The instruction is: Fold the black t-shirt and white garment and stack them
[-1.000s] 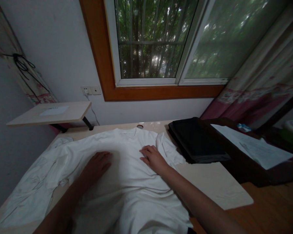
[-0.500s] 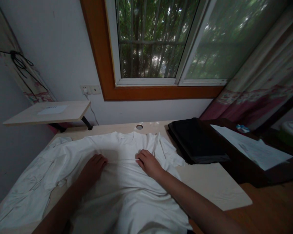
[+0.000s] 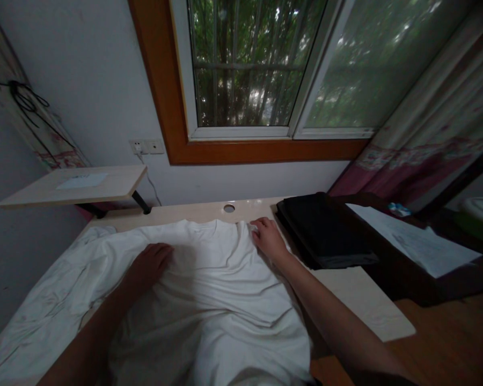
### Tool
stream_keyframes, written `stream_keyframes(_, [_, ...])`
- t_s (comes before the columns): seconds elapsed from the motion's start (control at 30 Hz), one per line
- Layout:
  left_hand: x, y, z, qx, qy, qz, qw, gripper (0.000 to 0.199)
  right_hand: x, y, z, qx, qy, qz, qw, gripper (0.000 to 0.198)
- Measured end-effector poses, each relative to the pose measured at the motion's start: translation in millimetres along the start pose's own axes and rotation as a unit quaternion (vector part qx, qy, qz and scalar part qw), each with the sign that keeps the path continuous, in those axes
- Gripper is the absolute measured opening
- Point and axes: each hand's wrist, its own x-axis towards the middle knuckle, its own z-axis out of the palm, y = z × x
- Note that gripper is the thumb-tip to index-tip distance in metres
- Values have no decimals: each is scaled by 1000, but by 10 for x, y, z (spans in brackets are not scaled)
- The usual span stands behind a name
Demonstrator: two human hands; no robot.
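Observation:
A white T-shirt (image 3: 221, 289) lies spread over the table, its collar toward the window and its lower part rumpled toward me. On its left chest area rests my left hand (image 3: 155, 261), fingers stretched out over the cloth without gripping. My right hand (image 3: 268, 238) is at the shirt's right shoulder, with fingers closed on the fabric there. The right sleeve is mostly hidden behind that hand and forearm. More rumpled white cloth (image 3: 44, 316) lies along the table's left side.
A stack of folded black cloth (image 3: 324, 228) sits right of the shirt. Beyond it, a sheet of paper (image 3: 410, 241) lies on a dark surface. A small raised shelf (image 3: 116, 179) stands at the back left. The table (image 3: 362, 300) has a round cable hole (image 3: 229, 208) near the wall.
My right hand has moved from the chest outward to the right shoulder and taken hold of the fabric there. The right sleeve is no longer spread out. My left hand has shifted slightly up and left.

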Motion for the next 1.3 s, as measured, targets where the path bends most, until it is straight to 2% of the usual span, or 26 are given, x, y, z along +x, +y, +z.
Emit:
stream_keyframes(0.07, [159,-16,83,38,10,-17,999,32,133,165,9,-21,-24,11,999,37])
stream_keyframes(0.17, [388,-6,214,77,11,-44,996,34,294,227,113,-8,-79,2,997,38])
stream_keyframes(0.33, [589,-72,418,107,38,-101,988,45,546,155,335,18,-133,-13,991,20])
stream_keyframes(0.47, [623,-197,470,121,33,-146,981,51,752,246,299,10,-116,19,993,14])
stream_keyframes(0.63, [752,-261,425,123,-36,-215,968,57,904,405,105,-43,-58,98,993,22])
stream_keyframes(0.8, [894,-310,424,111,-78,-261,956,61,849,413,19,-77,-50,131,987,32])
stream_keyframes(1.0, [899,-385,420,113,-71,-245,960,63,722,398,-106,-104,-106,172,974,45])
stream_keyframes(1.17, [881,-412,435,116,-67,-241,961,63,581,335,-261,-150,-159,169,961,44])
stream_keyframes(1.3, [879,-423,452,115,-62,-240,962,64,301,176,-369,-204,-156,170,951,38])
